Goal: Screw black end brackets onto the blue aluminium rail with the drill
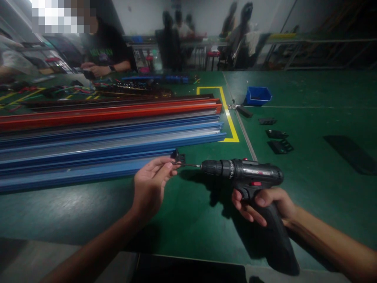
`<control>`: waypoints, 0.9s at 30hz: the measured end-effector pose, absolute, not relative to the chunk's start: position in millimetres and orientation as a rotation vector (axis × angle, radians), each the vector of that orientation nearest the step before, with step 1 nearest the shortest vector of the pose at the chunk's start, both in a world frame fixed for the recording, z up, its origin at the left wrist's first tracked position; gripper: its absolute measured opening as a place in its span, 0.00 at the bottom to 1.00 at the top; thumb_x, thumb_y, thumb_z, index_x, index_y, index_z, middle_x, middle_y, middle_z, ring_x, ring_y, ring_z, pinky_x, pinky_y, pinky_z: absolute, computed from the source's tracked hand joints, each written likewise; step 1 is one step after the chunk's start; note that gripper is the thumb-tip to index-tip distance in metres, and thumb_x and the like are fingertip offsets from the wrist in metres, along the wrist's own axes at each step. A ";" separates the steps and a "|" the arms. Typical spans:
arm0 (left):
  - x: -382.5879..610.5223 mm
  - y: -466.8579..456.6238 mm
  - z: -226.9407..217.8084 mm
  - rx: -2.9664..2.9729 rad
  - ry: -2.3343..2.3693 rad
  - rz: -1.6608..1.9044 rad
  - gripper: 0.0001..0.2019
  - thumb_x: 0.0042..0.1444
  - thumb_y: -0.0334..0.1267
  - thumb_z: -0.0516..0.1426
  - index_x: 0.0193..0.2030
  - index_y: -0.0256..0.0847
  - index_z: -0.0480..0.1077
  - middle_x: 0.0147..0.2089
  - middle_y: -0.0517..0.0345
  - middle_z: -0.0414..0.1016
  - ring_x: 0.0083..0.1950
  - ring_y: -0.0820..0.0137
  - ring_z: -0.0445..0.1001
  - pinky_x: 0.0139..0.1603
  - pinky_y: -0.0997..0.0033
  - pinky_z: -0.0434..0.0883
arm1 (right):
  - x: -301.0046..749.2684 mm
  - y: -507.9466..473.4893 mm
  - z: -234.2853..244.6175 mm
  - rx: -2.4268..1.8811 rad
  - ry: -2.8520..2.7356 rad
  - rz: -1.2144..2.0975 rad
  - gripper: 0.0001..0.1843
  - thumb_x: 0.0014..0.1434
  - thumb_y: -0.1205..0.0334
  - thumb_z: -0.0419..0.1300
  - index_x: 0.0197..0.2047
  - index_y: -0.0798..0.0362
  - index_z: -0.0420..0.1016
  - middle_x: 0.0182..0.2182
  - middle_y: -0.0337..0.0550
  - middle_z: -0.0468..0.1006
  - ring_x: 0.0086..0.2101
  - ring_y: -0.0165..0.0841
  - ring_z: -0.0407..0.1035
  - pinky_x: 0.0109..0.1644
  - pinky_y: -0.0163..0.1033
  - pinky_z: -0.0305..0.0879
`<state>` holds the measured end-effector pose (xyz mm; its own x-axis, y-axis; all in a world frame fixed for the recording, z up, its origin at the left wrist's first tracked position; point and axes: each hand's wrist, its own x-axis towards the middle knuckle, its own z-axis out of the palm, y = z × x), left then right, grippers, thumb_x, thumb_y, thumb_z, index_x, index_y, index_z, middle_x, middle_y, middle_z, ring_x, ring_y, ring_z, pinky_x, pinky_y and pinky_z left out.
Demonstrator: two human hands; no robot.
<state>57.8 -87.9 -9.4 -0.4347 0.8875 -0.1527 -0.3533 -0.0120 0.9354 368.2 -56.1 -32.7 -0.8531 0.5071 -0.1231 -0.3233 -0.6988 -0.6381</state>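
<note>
**Both hands busy at one drill**

Our right hand (281, 201) is wrapped round the handle of a black pistol-shaped drill with red buttons (256, 175), towards four o'clock from centre. Our left hand (149, 182), near eight, pinches the tip end of its thin metal bit (191, 165); whether a screw sits there, we cannot tell. Long blue channelled rails (103, 147) lie towards nine.

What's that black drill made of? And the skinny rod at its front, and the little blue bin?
The drill: mostly hard plastic, it seems; its black body looks smooth and moulded, with a soft sheen.
The skinny rod: probably metal, being thin and straight with a pale glint near the drill.
The blue bin: likely plastic, evenly coloured; too far away to be sure.
</note>
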 end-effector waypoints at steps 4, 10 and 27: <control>55.1 -89.3 -10.9 0.723 1.308 1.608 0.16 0.51 0.39 0.73 0.42 0.35 0.77 0.41 0.49 0.84 0.42 0.67 0.84 0.42 0.73 0.79 | 367.6 -55.0 -32.6 -0.380 -0.855 2.511 0.25 0.50 0.66 0.59 0.49 0.65 0.85 0.41 0.57 0.85 0.21 0.26 0.74 0.39 0.34 0.75; 40.6 -84.9 -9.1 1.113 1.318 1.514 0.29 0.61 0.44 0.68 0.66 0.37 0.68 0.60 0.40 0.78 0.51 0.62 0.84 0.52 0.60 0.83 | 370.0 -49.1 -31.1 -0.389 -0.865 2.439 0.25 0.50 0.64 0.61 0.49 0.67 0.85 0.40 0.58 0.85 0.21 0.27 0.74 0.39 0.34 0.75; -19.7 -42.7 -36.4 3.112 1.689 0.176 0.28 0.69 0.49 0.59 0.70 0.37 0.68 0.71 0.34 0.68 0.64 0.44 0.73 0.61 0.45 0.73 | 381.1 -25.9 -23.5 -0.611 -0.893 2.245 0.19 0.53 0.66 0.62 0.46 0.66 0.84 0.41 0.55 0.84 0.23 0.27 0.73 0.40 0.35 0.76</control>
